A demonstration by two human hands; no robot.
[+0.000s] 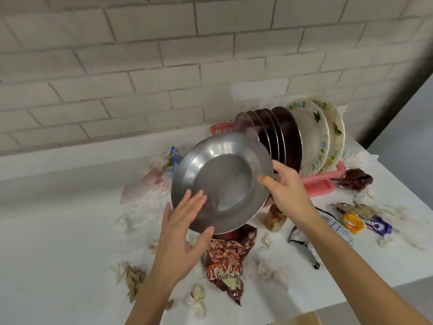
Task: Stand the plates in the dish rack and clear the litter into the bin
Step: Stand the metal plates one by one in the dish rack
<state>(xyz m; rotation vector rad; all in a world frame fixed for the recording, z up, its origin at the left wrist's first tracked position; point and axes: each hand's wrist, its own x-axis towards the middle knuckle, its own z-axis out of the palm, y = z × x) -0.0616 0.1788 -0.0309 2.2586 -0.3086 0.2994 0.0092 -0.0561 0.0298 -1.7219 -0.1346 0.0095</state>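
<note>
I hold a round steel plate (225, 181) tilted above the white counter, just left of the pink dish rack (318, 184). My right hand (283, 186) grips its right rim, thumb on the inner face. With straight fingers, my left hand (185, 228) touches the plate's lower left edge. Several steel plates (269, 134) and two white patterned plates (316, 137) stand upright in the rack. Litter lies around: a red snack bag (227, 261), a purple and orange wrapper (365, 224), crumpled tissues (196, 299).
Clear plastic wrap (145, 198) and a blue packet (173, 156) lie left of the plate. A small jar (275, 218) stands under my right wrist. A dark red wrapper (353, 179) sits right of the rack. A tiled wall (140, 66) backs the counter, whose right edge (403, 277) is near.
</note>
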